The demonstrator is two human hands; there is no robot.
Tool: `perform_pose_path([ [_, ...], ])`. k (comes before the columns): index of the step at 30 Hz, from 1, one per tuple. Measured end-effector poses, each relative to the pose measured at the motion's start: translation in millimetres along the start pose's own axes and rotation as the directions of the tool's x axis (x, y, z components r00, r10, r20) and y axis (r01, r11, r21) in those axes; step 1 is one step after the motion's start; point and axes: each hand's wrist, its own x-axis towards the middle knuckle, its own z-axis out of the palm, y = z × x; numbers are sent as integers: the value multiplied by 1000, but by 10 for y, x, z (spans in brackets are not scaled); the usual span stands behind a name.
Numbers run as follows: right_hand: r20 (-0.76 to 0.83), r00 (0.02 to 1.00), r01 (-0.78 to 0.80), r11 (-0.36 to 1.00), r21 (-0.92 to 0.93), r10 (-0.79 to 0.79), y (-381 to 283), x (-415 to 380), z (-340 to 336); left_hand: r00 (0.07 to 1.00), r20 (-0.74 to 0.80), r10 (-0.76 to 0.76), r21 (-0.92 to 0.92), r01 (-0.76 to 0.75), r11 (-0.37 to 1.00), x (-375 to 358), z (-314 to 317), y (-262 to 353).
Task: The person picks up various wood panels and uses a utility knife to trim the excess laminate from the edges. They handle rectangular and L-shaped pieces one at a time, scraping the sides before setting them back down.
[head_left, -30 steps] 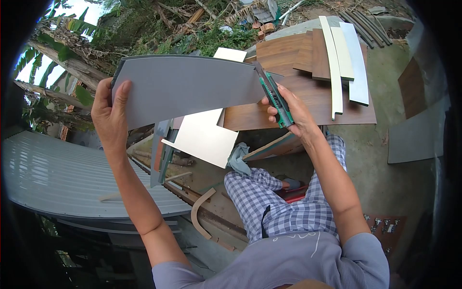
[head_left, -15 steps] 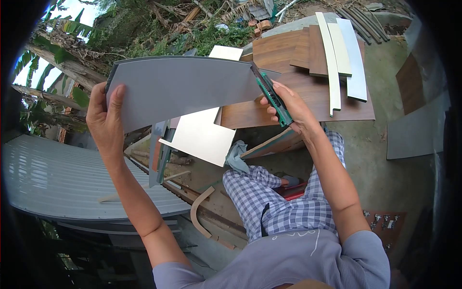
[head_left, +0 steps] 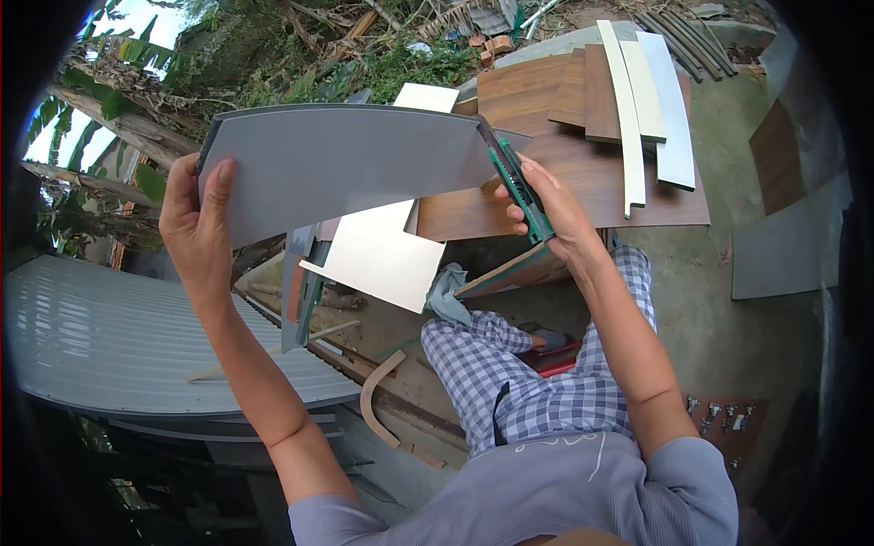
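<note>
A grey panel with a dark edge is held up in front of me. My left hand grips its left end, thumb on the near face and fingers behind the edge. In my right hand is a green utility knife, its upper end at the panel's top right corner. Whether the blade touches the edge there is too small to tell. Beneath the panel lies a white board, partly hidden by it.
A brown wood-grain board carries cream strips and a white strip. A blue-grey cloth hangs near my knee. Corrugated roofing lies left. Small metal parts sit lower right, and a grey sheet stands right.
My left hand and the panel's left end have shifted very slightly left. The knife in my right hand has moved only a little.
</note>
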Motion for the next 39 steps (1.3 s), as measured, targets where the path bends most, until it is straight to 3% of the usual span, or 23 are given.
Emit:
perform_pose_path([
  [1, 0, 1000, -1, 1000, 1, 1, 8, 19, -35, 1000, -1, -1, -2, 1, 1000, -3, 0, 4],
  [2, 71, 993, -116, 935, 336, 98, 19, 52, -106, 1000, -1, -2, -4, 2, 1000, -8, 2, 6],
  [3, 168, 972, -234, 749, 620, 165, 34, 68, -149, 1000, 1, -4, -3, 4, 1000, -13, 1, -7],
  [4, 59, 991, -135, 884, 447, 122, 42, 65, -146, 1000, -1, -6, -5, 6, 1000, -11, -7, -28],
  [5, 59, 991, -134, 884, 448, 121, 43, 54, -136, 1000, -2, -6, -7, 6, 1000, -4, -15, -45],
  [6, -65, 998, -8, 999, -31, 6, 38, 34, -125, 1000, -2, -6, -8, 6, 1000, -5, -25, -53],
  [7, -118, 981, 72, 855, -513, -154, 34, 19, -121, 1000, -4, -23, -2, 23, 1000, -10, -37, -60],
  [8, -58, 925, 213, 641, -737, -374, 129, 65, -179, 999, -7, -40, 4, 40, 999, -11, -44, -66],
  [9, -58, 925, 215, 640, -738, -377, 155, 64, -203, 999, -9, -38, 2, 38, 999, -9, -45, -75],
  [11, 61, 843, 314, 397, -862, -534, 177, 30, -194, 999, -30, -37, 6, 37, 999, -11, -47, -92],
  [14, 45, 897, 245, 411, -878, -439, 109, -26, -109, 999, -30, -39, -1, 39, 999, -12, -53, -101],
  [21, 95, 870, 318, 402, -859, -485, 116, 33, -122, 999, -14, -42, -9, 42, 999, -28, -90, -134],
  [23, 100, 900, 287, 404, -869, -424, 91, 34, -117, 999, -32, -32, 2, 32, 999, -29, -87, -141],
  [30, 104, 856, 314, 349, -883, -507, 273, 237, -402, 999, -32, -32, 1, 32, 999, -44, -113, -172],
  [36, 14, 865, 220, 353, -909, -502, 436, 475, -801, 998, -16, -68, -19, 68, 998, -64, -159, -232],
  [39, -89, 886, 131, 429, -894, -456, 482, 610, -975, 998, -11, -67, -26, 67, 997, -66, -181, -262],
])
